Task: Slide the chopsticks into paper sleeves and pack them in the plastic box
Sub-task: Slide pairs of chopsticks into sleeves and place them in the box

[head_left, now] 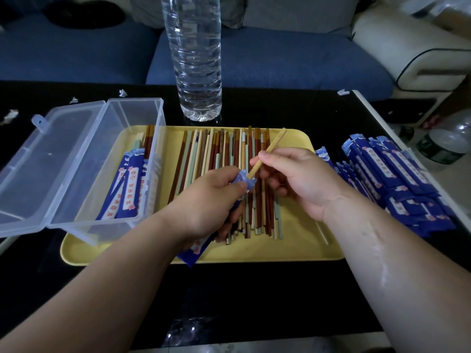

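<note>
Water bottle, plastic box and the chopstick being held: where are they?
Water bottle (197, 72): head view, ribbed middle.
Plastic box (133, 112): head view, clear back wall.
Held chopstick (275, 142): head view, shaft above the thumb.

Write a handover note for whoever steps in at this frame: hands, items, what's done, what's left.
Left hand: grips a blue paper sleeve.
Right hand: pinches a pale chopstick, lower end at the sleeve mouth.
Done: a few sleeved sets lie in the open plastic box.
Left: finish this insertion; many loose chopsticks lie on the yellow tray, empty sleeves stacked to its right.
</note>
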